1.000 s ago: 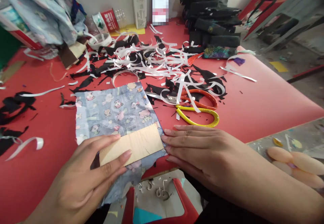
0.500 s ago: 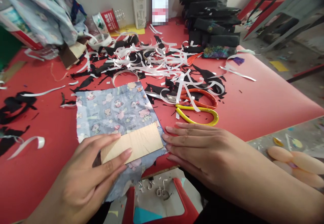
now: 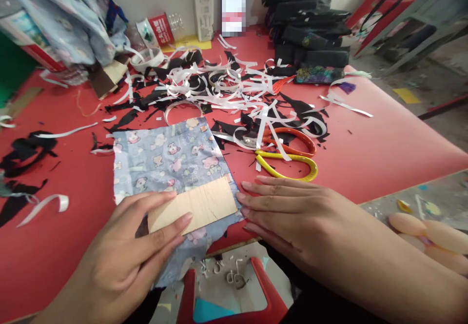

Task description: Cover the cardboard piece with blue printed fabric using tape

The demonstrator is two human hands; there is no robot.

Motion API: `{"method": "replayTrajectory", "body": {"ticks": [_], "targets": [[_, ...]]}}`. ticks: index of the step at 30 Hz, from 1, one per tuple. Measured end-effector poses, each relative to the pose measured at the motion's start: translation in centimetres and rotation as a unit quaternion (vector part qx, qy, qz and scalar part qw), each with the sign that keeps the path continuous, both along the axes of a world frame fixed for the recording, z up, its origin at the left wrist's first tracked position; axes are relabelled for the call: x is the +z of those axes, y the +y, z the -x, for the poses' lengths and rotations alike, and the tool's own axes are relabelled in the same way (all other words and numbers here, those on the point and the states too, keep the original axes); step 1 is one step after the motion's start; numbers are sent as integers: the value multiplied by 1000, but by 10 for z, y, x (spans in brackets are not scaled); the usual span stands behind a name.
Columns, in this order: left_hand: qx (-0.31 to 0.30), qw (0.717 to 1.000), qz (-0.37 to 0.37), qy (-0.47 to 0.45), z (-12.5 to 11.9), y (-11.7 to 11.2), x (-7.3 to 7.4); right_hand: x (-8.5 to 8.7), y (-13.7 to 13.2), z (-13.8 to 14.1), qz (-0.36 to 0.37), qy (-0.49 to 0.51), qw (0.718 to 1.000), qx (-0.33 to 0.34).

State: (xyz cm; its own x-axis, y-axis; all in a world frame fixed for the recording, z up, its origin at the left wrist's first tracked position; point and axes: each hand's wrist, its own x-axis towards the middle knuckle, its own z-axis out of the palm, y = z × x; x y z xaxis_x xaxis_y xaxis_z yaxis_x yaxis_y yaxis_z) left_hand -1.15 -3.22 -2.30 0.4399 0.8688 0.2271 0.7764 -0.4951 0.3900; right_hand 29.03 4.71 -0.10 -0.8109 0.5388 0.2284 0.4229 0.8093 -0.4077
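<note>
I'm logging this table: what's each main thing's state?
Wood: flat on cloth
Cloth: spread, partly overhanging
Left hand: holding wood
Right hand: open, at cloth's edge
Scissors: lying, blades partly hidden
Phone: upright, screen lit
Carton: upright
White strips: tangled
Black fabric: stacked

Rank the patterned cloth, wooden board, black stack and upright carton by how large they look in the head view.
Largest to smallest:
1. Patterned cloth
2. Black stack
3. Wooden board, partly covered by the left hand
4. Upright carton
</note>
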Motion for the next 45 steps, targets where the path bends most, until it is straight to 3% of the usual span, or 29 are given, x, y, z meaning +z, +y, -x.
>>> {"method": "replayTrajectory", "body": {"ticks": [9, 13, 16, 22, 32, 36, 40, 43, 45], "targets": [[0, 1000, -10, 4, -4, 0, -3, -2, 1, 1, -28, 10, 1000, -4], [-15, 999, -8, 37, -1, -1, -2, -3, -11, 17, -48, 38, 998, -9], [-37, 997, -20, 65, -3, -4, -1, -10, -23, 34, -42, 3, 999, 14], [-46, 984, -76, 152, -11, -22, -5, -22, -30, 46, -55, -21, 998, 9], [-5, 984, -51, 171, -2, -46, -5, -24, -28, 43, -86, -32, 996, 7], [-2, 987, -49, 152, -4, -38, 6, -21, -25, 37, -102, -53, 993, 30], [-10, 979, -59, 193, -24, -16, 19, -20, -25, 36, -94, -63, 993, 45], [-32, 975, -50, 216, -43, -6, 12, -22, -27, 38, -80, -73, 993, 47], [-6, 974, -32, 222, -51, -6, 2, -22, -28, 38, -80, -83, 992, 50]]}}
